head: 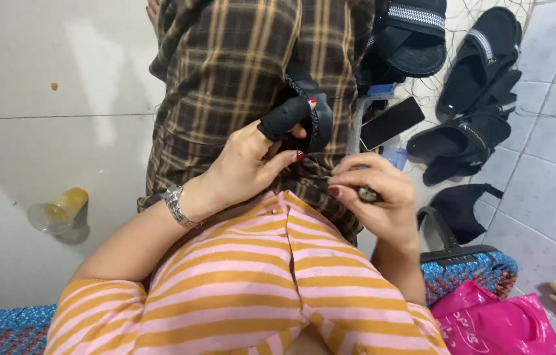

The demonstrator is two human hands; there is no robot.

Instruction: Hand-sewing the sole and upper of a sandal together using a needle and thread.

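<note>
White floor lies open leftward, sandals (468, 98) crowding the right, while left hand (251, 164) pinches a black strap (297, 115) and right hand (379, 190) grips a small dark object (368, 194).

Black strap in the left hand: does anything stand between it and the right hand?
Nothing visible does. The left hand holds the black strap over the plaid cloth. The right hand, pinching a small dark thing, is close beside it with only cloth beneath.

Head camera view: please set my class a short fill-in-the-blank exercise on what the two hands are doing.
1. The left hand pinches a black ____ against the plaid cloth.
2. The left wrist wears a ____ watch.
3. The overturned plastic cup lies to the person's ____.

Missing words: strap; silver; left
</note>
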